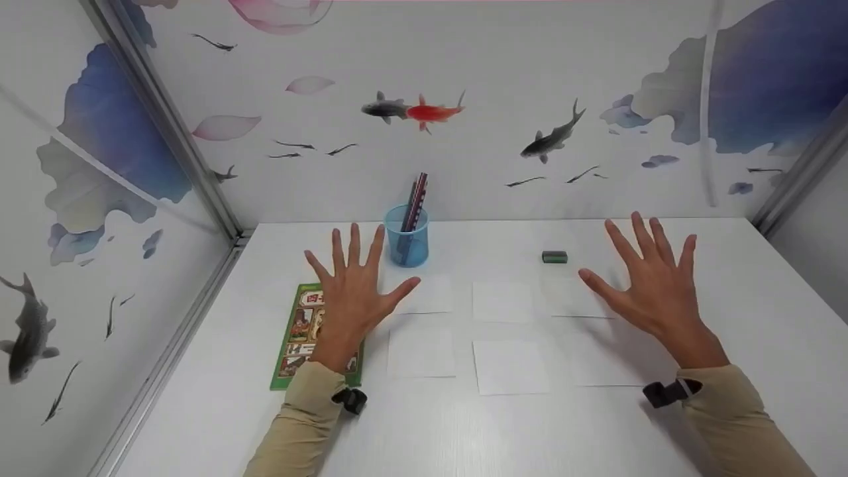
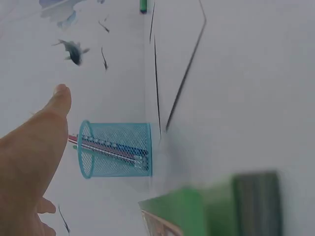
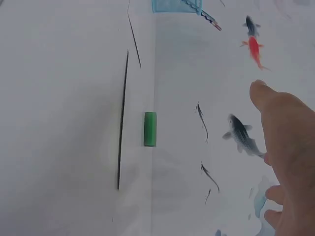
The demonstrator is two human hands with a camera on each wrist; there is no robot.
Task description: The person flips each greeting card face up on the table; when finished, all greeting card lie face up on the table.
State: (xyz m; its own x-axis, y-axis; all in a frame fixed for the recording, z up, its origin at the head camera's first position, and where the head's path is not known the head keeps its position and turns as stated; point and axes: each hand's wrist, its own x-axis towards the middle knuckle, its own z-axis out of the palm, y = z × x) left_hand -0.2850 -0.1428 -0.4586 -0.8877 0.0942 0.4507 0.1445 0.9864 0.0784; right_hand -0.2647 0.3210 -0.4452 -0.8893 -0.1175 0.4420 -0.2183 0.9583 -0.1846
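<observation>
My left hand (image 1: 354,298) is held with fingers spread over a green-bordered illustrated book (image 1: 298,331), covering part of it in the head view. Just past its fingertips stands a light blue mesh pen cup (image 2: 115,150) with a few patterned pencils (image 1: 416,199) leaning in it. My right hand (image 1: 652,291), fingers also spread and holding nothing, hovers at the right side of the table. A small green block (image 3: 150,129) lies to the left of that hand, toward the back edge. White paper squares (image 1: 510,368) are laid out in two rows between and under the hands.
The white table (image 1: 424,437) meets a back wall (image 1: 490,165) printed with fish and petals. A metal-framed side panel (image 1: 218,192) borders the left, another post (image 1: 808,165) the right. Black straps with small devices (image 1: 666,393) sit on both wrists.
</observation>
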